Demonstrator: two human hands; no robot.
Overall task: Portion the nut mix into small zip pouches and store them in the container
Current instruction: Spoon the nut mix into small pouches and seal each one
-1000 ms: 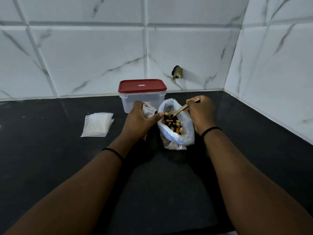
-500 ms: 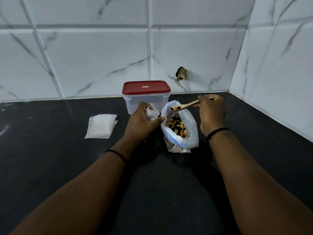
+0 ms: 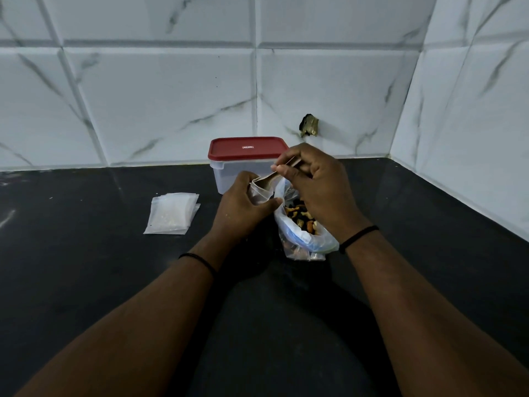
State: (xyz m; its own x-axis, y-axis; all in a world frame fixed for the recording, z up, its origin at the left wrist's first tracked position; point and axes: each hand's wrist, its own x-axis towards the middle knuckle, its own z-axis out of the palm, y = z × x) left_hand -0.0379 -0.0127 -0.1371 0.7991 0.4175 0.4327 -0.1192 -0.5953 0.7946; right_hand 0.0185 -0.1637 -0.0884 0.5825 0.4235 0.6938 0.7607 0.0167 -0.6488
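My left hand [image 3: 242, 209] grips a small clear zip pouch [image 3: 259, 193] with its mouth held open. My right hand [image 3: 312, 183] pinches a wooden spoon [image 3: 272, 177], whose bowl is tipped into the pouch's mouth. Just right of the pouch, a clear plastic bag [image 3: 312, 239] of mixed nuts [image 3: 300, 217] stands open on the black counter, partly under my right wrist. Behind both hands stands a translucent container [image 3: 229, 179] with its red lid [image 3: 246, 147] on. A stack of empty zip pouches [image 3: 171, 212] lies flat to the left.
The black counter [image 3: 86, 267] runs to white marble-look tiled walls at the back and right, meeting in a corner at the far right. A small dark fitting [image 3: 309, 126] sticks out of the back wall above the container.
My right hand lifted the spoon out of the nut bag and swung it left to the pouch's mouth. My left hand kept its hold on the pouch.
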